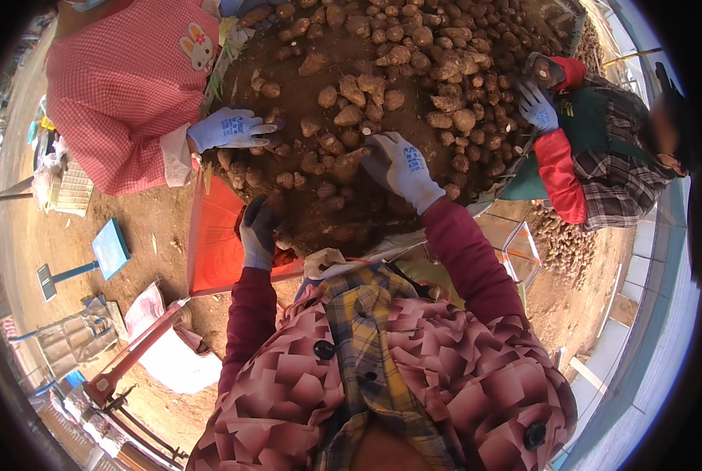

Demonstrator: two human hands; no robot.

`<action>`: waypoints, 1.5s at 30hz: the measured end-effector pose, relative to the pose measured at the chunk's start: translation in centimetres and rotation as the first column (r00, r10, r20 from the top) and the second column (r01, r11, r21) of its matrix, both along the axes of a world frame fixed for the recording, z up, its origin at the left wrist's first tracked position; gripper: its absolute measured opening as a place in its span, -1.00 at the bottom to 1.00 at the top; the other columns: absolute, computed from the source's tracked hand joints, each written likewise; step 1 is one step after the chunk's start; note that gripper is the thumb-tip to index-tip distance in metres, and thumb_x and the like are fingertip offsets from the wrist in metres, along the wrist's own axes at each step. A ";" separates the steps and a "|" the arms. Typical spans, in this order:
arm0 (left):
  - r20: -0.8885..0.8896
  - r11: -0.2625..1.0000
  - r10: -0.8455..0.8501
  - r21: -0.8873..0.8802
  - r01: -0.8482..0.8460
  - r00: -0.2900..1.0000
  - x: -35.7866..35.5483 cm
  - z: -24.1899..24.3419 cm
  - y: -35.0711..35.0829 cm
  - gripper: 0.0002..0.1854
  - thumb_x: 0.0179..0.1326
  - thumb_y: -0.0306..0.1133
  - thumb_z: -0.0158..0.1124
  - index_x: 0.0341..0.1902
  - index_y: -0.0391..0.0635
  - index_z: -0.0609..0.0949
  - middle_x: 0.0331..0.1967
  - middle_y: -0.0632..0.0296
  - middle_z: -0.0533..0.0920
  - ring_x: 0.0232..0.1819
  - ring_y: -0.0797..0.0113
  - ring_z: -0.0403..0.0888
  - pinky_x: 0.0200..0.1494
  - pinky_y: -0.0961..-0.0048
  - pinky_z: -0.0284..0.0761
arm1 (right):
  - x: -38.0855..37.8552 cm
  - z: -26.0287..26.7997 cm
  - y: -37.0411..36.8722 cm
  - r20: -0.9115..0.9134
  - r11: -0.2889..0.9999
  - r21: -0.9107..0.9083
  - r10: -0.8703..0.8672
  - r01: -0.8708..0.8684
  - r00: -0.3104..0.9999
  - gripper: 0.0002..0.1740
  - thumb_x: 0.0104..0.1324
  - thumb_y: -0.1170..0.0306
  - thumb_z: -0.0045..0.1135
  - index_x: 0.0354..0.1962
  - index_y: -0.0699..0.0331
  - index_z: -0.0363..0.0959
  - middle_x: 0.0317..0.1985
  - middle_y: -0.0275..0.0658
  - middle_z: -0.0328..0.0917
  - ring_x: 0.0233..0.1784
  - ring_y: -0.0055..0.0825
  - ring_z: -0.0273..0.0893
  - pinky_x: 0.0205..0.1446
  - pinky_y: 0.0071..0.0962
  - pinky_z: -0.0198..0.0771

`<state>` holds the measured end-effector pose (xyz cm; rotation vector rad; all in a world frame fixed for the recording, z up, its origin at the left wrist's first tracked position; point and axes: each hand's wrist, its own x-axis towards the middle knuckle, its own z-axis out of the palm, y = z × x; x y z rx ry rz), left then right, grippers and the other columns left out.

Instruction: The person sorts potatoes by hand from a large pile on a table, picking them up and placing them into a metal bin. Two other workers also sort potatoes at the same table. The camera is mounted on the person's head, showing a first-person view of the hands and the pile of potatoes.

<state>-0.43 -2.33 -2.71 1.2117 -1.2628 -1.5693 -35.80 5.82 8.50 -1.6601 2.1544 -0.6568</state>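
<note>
My left hand (pixel 258 229), in a pale glove with a dark grey palm, is at the near edge of the soil-covered work surface (pixel 351 226). A blurred brown taro corm (pixel 276 206) is between its fingers. Beneath this hand hangs or stands an orange-red container (pixel 215 235), partly hidden. My right hand (pixel 403 168), gloved alike, reaches over the heap with its fingertips at a long, rough corm (pixel 351 162); its palm side is hidden, so its grip is unclear. More loose corms (pixel 351 115) lie just beyond.
At the left, a co-worker's gloved hand (pixel 230 128) rests near the corms. Another co-worker's gloved hand (pixel 538 106) works at the right edge. A large corm heap (pixel 445 47) covers the far side. A blue platform scale (pixel 111 248) and a white sack (pixel 174 359) are on the ground.
</note>
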 end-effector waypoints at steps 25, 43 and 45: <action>-0.007 0.952 -0.279 0.131 0.278 0.960 -6.8 2.1 -0.9 -0.51 0.36 -0.33 0.42 0.31 -0.18 0.56 0.26 0.00 0.49 0.18 0.20 0.57 0.24 0.33 0.52 | 1.8 -3.2 1.0 0.455 0.996 0.068 -0.085 0.060 0.887 -0.38 0.36 0.35 0.36 0.34 0.14 0.42 0.33 0.01 0.42 0.32 -0.15 0.50 0.29 -0.23 0.50; 0.896 0.521 -0.009 -0.375 0.767 0.445 -18.6 5.5 -10.0 -0.41 0.30 -0.26 0.34 0.41 0.00 0.52 0.33 0.13 0.58 0.46 0.03 0.42 0.55 -0.13 0.11 | 4.1 -3.5 7.4 0.913 0.925 0.267 -0.332 0.269 0.237 -0.55 0.41 0.52 0.22 0.23 0.22 0.44 0.20 -0.14 0.57 0.29 -0.34 0.54 0.12 -0.26 0.62; 0.924 0.500 -0.029 -0.318 0.805 0.383 -20.0 6.2 -11.1 -0.40 0.26 -0.16 0.44 0.37 0.02 0.54 0.26 0.13 0.62 0.43 0.04 0.44 0.52 -0.19 0.12 | 4.0 -3.1 8.1 0.939 0.824 0.344 -0.293 0.450 -0.182 -0.70 0.47 0.45 0.19 0.13 0.24 0.50 0.12 -0.24 0.62 0.21 -0.46 0.56 0.00 -0.34 0.64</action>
